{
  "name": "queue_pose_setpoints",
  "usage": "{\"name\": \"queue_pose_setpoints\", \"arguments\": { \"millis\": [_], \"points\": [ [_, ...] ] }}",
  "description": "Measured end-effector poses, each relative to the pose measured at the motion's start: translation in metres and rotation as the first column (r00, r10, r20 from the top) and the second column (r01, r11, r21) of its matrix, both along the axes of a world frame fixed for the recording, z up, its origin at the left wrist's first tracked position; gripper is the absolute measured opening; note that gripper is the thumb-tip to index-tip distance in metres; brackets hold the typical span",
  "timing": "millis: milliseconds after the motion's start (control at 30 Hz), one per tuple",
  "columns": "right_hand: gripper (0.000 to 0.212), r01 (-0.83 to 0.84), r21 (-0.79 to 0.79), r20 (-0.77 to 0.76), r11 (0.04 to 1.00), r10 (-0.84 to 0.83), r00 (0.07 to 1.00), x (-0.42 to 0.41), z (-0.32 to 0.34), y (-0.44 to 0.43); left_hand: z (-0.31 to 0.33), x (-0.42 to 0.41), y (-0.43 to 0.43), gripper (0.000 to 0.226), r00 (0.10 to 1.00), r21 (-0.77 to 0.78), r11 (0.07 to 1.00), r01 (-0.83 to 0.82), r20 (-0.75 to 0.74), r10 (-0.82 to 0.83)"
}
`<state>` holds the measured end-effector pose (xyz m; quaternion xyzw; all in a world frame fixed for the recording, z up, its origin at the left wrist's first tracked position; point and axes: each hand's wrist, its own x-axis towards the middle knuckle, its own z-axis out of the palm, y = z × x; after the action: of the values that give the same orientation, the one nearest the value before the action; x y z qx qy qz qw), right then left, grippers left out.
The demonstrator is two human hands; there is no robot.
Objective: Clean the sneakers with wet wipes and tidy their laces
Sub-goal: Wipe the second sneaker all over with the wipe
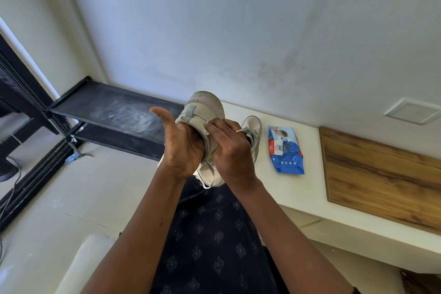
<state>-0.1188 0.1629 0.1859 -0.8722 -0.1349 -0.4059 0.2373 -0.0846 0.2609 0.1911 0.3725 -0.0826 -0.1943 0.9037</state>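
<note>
Head view puts the grey-and-white lace-up sneaker (202, 112) at the centre, raised in the air in front of the person with its heel uppermost and toe pointing down. The left hand (183, 150) cups it from the side with the thumb standing free. Its fingers are hidden behind the shoe, so they probably wrap round it. The right hand (232, 148) pinches a small white wet wipe (207, 129) and presses it against the heel collar.

I judge this to be the wiping step on the first shoe. Loose grey laces (211, 174) dangle below, not yet tidied. The next move likely calls for turning the shoe in the left hand to reach unwiped panels.

Behind the right hand, the matching second sneaker (253, 125) stands on the white counter (298, 188). Just beside it lies the blue plastic wipes pack (286, 150), flat; what remains inside it cannot be seen. A wood-grain board (381, 174) lies further right.
</note>
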Motion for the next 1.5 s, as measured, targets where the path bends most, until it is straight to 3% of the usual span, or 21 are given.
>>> {"name": "queue_pose_setpoints", "arguments": {
  "millis": [200, 367, 500, 600, 867, 1067, 1300, 1400, 1500],
  "points": [
    [0.026, 0.041, 0.032, -0.009, 0.999, -0.04, 0.999, 0.002, 0.01, 0.014, 0.002, -0.006, -0.01, 0.106, 0.999, 0.088, 0.996, -0.027, 0.04, 0.023],
    [0.026, -0.022, 0.105, 0.002, 0.994, 0.022, 1.0, -0.005, -0.002, 0.007, 0.002, -0.003, -0.006, 0.108, 0.998, 0.046, 0.997, -0.062, 0.013, 0.061],
    [0.032, 0.031, 0.149, -0.068, 0.988, -0.021, 0.997, -0.006, -0.011, 0.005, 0.004, 0.001, 0.001, 0.111, 0.994, -0.003, 0.994, -0.108, 0.008, 0.108],
    [0.028, 0.044, 0.194, -0.039, 0.98, -0.038, 0.999, -0.004, -0.006, 0.013, 0.002, -0.001, 0.0, 0.107, 0.992, 0.04, 0.992, -0.118, 0.04, 0.116],
    [0.037, 0.077, 0.028, -0.079, 0.997, -0.075, 0.994, -0.003, 0.012, 0.037, 0.0, -0.006, -0.008, 0.09, 0.995, -0.005, 0.995, -0.097, 0.008, 0.097],
    [0.038, 0.152, 0.235, -0.193, 0.96, -0.107, 0.975, -0.002, 0.0, 0.024, -0.004, -0.003, -0.006, 0.115, 0.988, 0.002, 0.988, -0.153, 0.0, 0.153],
    [0.042, 0.204, 0.09, -0.178, 0.975, -0.186, 0.966, -0.008, 0.011, 0.049, -0.002, -0.007, -0.008, 0.086, 0.98, 0.029, 0.979, -0.201, 0.002, 0.201],
    [0.042, 0.114, 0.008, -0.125, 0.993, -0.113, 0.986, -0.011, 0.005, 0.045, -0.001, -0.008, -0.007, 0.087, 0.975, -0.005, 0.975, -0.222, -0.014, 0.222],
    [0.044, 0.052, 0.073, -0.11, 0.996, -0.044, 0.993, -0.014, -0.005, 0.03, -0.002, -0.004, -0.004, 0.091, 0.975, -0.045, 0.974, -0.221, -0.033, 0.22]
  ]
}}
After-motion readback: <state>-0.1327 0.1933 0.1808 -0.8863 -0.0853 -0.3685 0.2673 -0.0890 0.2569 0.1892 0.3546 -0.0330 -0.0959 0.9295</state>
